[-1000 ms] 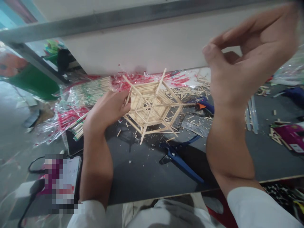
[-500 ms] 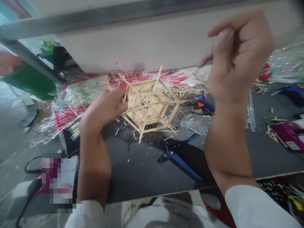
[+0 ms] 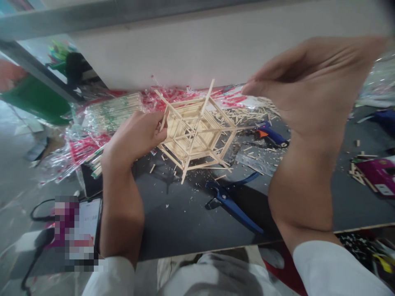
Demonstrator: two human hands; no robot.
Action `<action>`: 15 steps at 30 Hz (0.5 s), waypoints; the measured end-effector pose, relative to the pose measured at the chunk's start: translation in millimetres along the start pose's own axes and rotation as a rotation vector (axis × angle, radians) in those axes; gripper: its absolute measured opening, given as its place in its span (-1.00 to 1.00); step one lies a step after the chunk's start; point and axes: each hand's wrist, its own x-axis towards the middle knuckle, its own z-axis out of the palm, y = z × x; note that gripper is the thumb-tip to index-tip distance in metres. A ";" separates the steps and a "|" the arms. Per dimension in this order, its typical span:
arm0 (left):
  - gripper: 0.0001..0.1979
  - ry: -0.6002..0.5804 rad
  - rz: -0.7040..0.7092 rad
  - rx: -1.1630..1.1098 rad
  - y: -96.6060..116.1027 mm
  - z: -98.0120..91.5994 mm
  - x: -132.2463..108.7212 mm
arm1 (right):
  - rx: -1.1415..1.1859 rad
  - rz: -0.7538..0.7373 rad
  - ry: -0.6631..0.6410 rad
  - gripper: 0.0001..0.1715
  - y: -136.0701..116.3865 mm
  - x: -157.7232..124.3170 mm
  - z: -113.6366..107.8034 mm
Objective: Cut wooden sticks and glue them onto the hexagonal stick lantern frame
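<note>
A web-like frame of thin wooden sticks [image 3: 194, 133], six-sided with crossing spokes, is tilted above the dark table. My left hand [image 3: 138, 133] grips its left edge between thumb and fingers. Raised to the right of the frame, my right hand [image 3: 311, 82] has its thumb and fingers brought together; whatever may be between the fingertips is too small to make out. Below the frame lies a blue cutter [image 3: 230, 201] with its handles apart. A blue glue gun [image 3: 271, 135] with an orange trigger rests between the frame and my right forearm.
Bundled sticks in plastic [image 3: 114, 113] lie behind my left hand. Short stick pieces [image 3: 243, 115] are scattered at the back. A purple box [image 3: 378, 174] sits at the right, a phone [image 3: 92, 222] at the lower left. A pale panel [image 3: 185, 49] rises behind the table [image 3: 182, 222].
My right hand has turned and its fingers have drawn together, pointing left and lower than before. My left hand still holds the stick frame, which has barely shifted.
</note>
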 end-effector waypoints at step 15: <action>-0.78 -0.005 -0.017 0.002 -2.4 1.7 2.3 | 0.020 -0.049 0.112 -0.76 33.5 12.8 -0.9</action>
